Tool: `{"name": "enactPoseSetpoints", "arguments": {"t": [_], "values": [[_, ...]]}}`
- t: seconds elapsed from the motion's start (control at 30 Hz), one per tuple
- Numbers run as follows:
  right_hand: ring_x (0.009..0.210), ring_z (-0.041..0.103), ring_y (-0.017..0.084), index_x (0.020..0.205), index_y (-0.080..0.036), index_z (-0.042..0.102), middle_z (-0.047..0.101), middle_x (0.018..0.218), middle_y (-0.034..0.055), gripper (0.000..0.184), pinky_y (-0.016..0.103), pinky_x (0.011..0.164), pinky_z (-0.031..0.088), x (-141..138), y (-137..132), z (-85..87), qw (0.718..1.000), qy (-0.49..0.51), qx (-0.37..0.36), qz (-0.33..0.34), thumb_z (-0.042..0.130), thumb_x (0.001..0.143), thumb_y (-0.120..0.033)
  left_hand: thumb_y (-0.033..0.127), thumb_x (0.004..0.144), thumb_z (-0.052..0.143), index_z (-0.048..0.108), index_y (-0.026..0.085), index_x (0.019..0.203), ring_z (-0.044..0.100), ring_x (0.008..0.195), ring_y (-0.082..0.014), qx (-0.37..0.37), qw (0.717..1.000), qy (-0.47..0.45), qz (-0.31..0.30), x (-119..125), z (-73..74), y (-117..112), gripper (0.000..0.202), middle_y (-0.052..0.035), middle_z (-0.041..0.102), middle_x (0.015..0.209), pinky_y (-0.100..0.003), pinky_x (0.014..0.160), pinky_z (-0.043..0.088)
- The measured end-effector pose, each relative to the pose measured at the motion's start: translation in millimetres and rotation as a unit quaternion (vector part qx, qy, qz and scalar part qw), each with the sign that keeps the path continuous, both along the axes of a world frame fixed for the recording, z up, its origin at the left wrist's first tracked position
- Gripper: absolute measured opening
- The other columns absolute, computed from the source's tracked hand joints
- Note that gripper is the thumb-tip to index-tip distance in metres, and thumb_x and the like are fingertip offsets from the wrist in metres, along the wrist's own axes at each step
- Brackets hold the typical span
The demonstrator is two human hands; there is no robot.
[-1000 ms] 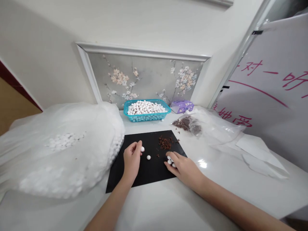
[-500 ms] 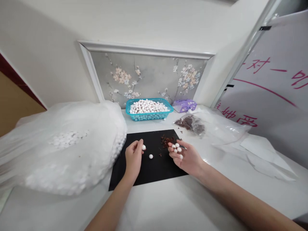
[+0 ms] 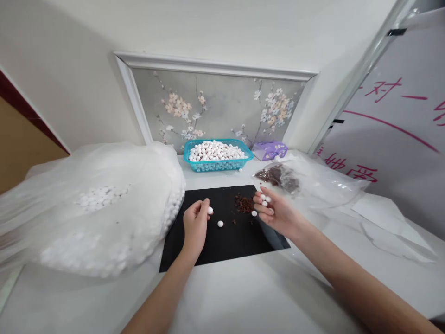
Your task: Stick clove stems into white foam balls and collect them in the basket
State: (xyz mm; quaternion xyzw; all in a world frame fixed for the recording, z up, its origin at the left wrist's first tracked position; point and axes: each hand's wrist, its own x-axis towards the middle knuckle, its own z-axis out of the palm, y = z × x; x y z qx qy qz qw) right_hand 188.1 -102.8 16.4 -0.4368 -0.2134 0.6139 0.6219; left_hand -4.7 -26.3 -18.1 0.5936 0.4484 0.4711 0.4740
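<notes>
White balls [image 3: 210,210] sit in both hands: pinched by the left hand [image 3: 195,227], loosely cupped by the right hand [image 3: 276,211], held apart above a black mat [image 3: 181,250].

Bright, even indoor light fills the view, with no clear source in sight. A soft shadow falls below the right hand [image 3: 278,213] across the mat [image 3: 222,246], and the plastic sack [image 3: 93,222] at left has a pale sheen. Wide-angle distortion bends the board [image 3: 385,139] at upper right, and fine detail looks slightly soft.

Two hands [image 3: 195,227] [image 3: 278,214], one teal basket [image 3: 218,166], one black mat [image 3: 187,241], two plastic bags [image 3: 97,208] [image 3: 313,185]
</notes>
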Motion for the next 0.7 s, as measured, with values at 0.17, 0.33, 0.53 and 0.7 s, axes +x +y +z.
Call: {"name": "enactPoseSetpoints", "arguments": {"t": [0.17, 0.33, 0.53, 0.7], "values": [[0.042, 0.029, 0.006, 0.076, -0.020, 0.051, 0.045, 0.060, -0.0046, 0.026, 0.021, 0.042, 0.022, 18, -4, -10.2, 0.925, -0.363, 0.014, -0.107, 0.055, 0.080, -0.045, 0.042, 0.079, 0.052, 0.049, 0.018, 0.055, 0.046, 0.054, -0.0111, -0.007, 1.000, -0.002, 0.000, 0, 1.2, 0, 0.035, 0.0020, 0.051, 0.056, -0.022, 0.055, 0.035], [0.064, 0.056, 0.015, 0.094, -0.023, 0.054, 0.062, 0.083, 0.0023, 0.015, 0.027, 0.059, 0.037, 15, -13, -20.9, 0.663, -0.746, 0.033, 0.045, 0.043, 0.089, -0.033, 0.042, 0.078, 0.053, 0.048, 0.018, 0.054, 0.045, 0.054, -0.0106, -0.012, 1.000, -0.006, 0.002, 1, 2.3, 0, 0.034, 0.0023, 0.050, 0.056, -0.022, 0.055, 0.035], [0.066, 0.059, 0.016, 0.093, -0.022, 0.053, 0.063, 0.090, 0.0042, 0.015, 0.027, 0.061, 0.038, 10, -15, -25.2, 0.604, -0.789, 0.032, 0.109, 0.039, 0.091, -0.029, 0.041, 0.076, 0.055, 0.049, 0.016, 0.054, 0.043, 0.050, -0.0086, -0.050, 0.997, -0.054, -0.030, 3, 10.2, -4, 0.034, 0.0020, 0.049, 0.055, -0.021, 0.051, 0.034], [0.051, 0.043, 0.008, 0.083, -0.022, 0.049, 0.050, 0.067, -0.0036, 0.024, 0.022, 0.049, 0.032, 1, -15, -18.5, 0.860, -0.504, 0.067, 0.035, 0.044, 0.088, -0.044, 0.039, 0.073, 0.060, 0.046, 0.016, 0.058, 0.038, 0.045, -0.0047, -0.191, 0.953, -0.222, -0.073, 4, 16.3, -2, 0.031, 0.0039, 0.045, 0.057, -0.018, 0.045, 0.033]]}}
